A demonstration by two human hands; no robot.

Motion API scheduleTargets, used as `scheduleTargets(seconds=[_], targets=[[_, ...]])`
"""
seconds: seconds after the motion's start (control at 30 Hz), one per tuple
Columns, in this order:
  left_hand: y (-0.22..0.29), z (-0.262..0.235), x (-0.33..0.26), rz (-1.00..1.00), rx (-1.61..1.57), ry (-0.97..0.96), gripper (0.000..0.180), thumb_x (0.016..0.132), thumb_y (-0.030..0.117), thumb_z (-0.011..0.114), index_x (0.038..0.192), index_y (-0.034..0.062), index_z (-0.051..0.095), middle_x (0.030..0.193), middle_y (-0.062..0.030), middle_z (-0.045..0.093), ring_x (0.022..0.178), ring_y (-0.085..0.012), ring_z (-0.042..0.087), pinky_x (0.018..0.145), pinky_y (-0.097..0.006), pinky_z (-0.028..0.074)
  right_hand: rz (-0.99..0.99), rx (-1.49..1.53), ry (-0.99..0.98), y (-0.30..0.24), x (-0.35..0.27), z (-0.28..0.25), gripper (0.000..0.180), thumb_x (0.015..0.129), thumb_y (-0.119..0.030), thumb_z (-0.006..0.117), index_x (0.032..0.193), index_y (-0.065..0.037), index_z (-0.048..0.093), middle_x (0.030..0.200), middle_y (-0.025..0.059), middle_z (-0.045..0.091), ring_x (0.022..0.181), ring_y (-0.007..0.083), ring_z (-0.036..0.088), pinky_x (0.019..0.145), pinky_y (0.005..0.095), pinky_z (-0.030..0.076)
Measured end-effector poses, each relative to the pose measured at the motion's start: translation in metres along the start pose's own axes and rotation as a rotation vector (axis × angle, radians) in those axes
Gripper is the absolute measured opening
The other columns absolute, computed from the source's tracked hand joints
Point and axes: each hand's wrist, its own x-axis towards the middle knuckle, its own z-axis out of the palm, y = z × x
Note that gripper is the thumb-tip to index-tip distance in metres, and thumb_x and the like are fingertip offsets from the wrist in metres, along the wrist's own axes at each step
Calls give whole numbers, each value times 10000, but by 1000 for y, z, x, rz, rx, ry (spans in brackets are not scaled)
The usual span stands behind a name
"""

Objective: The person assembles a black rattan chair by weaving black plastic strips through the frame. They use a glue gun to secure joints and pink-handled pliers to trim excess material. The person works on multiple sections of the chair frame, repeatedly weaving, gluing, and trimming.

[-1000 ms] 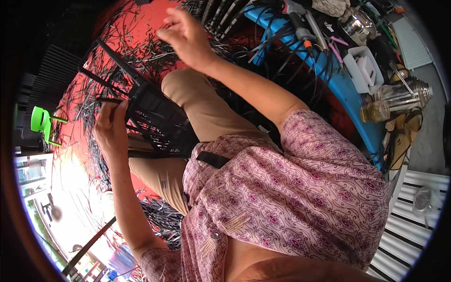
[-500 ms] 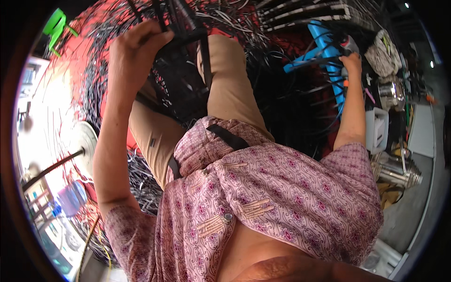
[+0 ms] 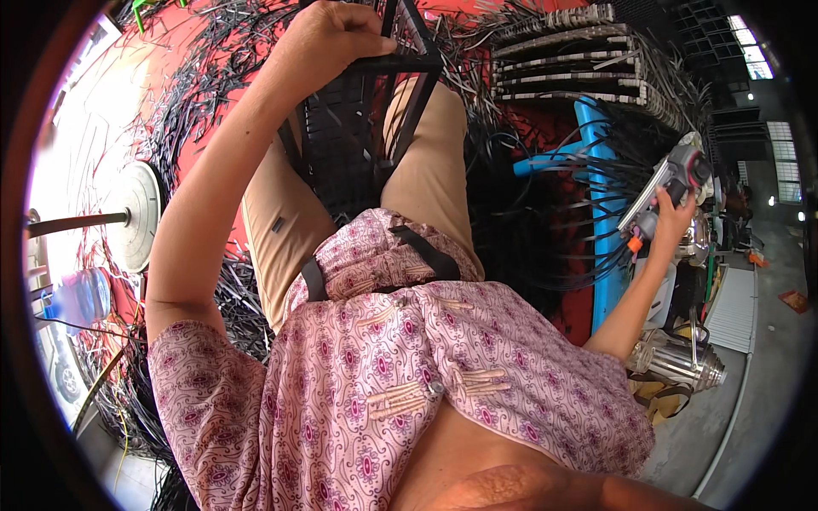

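My left hand (image 3: 345,36) is closed on the top bar of a black frame (image 3: 396,64), which stands between my knees and has dark woven panels (image 3: 336,128). Off to the right, my right hand (image 3: 673,223) grips a grey staple gun (image 3: 677,175) with a red ring at its head, a long metal magazine and an orange fitting at its lower end. The gun is held above a blue T-shaped stand (image 3: 603,204) hung with many black strips (image 3: 571,230). Its handle is partly covered by my fingers.
Loose black strips (image 3: 196,111) litter the red floor. A striped woven rack (image 3: 567,60) lies at the back. Metal flasks (image 3: 682,358) stand at right, beside a white ribbed panel (image 3: 731,311). At left are a round fan base (image 3: 141,217) and a blue water bottle (image 3: 81,296).
My right hand has lifted the staple gun clear of the blue stand and drawn it to the right and nearer. My left hand stays on the black frame; the view has shifted.
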Motion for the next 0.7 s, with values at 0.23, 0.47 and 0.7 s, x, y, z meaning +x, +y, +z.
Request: scheduleTargets(seconds=[0.23, 0.47, 0.7], targets=[[-4, 1, 4, -23, -31, -9, 328, 874, 242, 773, 709, 56, 558, 627, 57, 394, 630, -43, 386, 591, -271, 336, -231, 203, -216, -81, -144, 70, 168, 877, -26, 759, 1016, -44, 666, 947, 37, 667, 809, 129, 633, 785, 308, 533], [-5, -2, -6, 110, 21, 78, 316, 867, 253, 781, 743, 28, 596, 615, 19, 458, 629, -61, 419, 601, -281, 383, -581, -26, -628, -115, -179, 154, 674, 792, -163, 849, 1368, 29, 556, 1132, 221, 734, 988, 310, 757, 870, 379, 590], [-1, -3, -11, 74, 8, 97, 318, 862, 272, 796, 770, 21, 624, 611, 4, 491, 620, -62, 448, 588, -285, 391, -1153, -18, -594, -146, -179, 192, 620, 791, -209, 802, 1310, 58, 592, 884, 152, 721, 693, 306, 687, 635, 389, 527]])
